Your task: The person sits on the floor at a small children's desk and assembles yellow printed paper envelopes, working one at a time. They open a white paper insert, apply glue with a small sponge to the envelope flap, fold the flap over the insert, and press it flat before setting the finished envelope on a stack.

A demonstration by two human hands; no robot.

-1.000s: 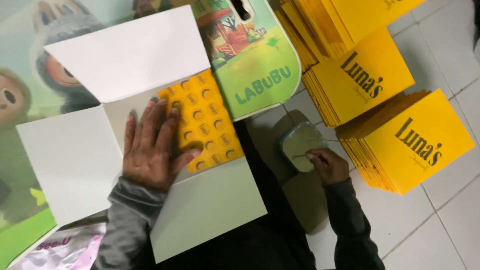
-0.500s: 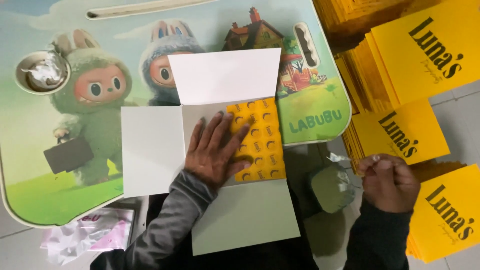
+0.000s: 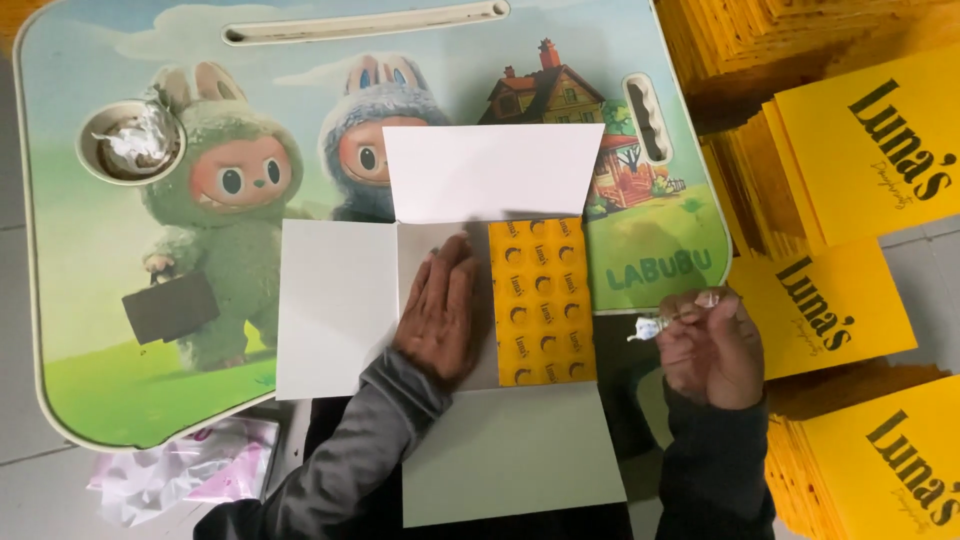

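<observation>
A flattened white cardboard box blank (image 3: pixel 340 300) lies open on a small lap table (image 3: pixel 120 400) printed with cartoon furry creatures. One of its flaps, yellow with a repeated dark pattern (image 3: pixel 540 300), folds over the middle panel. My left hand (image 3: pixel 440 315) presses flat on the white middle panel, just left of the yellow flap. My right hand (image 3: pixel 710 345) hovers off the table's right edge, pinching a small crumpled strip of clear film or tape backing (image 3: pixel 650 325) between its fingers.
Stacks of flat yellow box blanks (image 3: pixel 850 160) fill the floor to the right, near and far. A round cup recess (image 3: pixel 132 142) at the table's upper left holds crumpled white scraps. Crumpled plastic wrap (image 3: pixel 190 470) lies on the tiled floor at lower left.
The view has swung so the whole table shows. My right hand has left the green tape dispenser by the stacks and risen, now pinching a small clear strip. My left hand stays on the box.
</observation>
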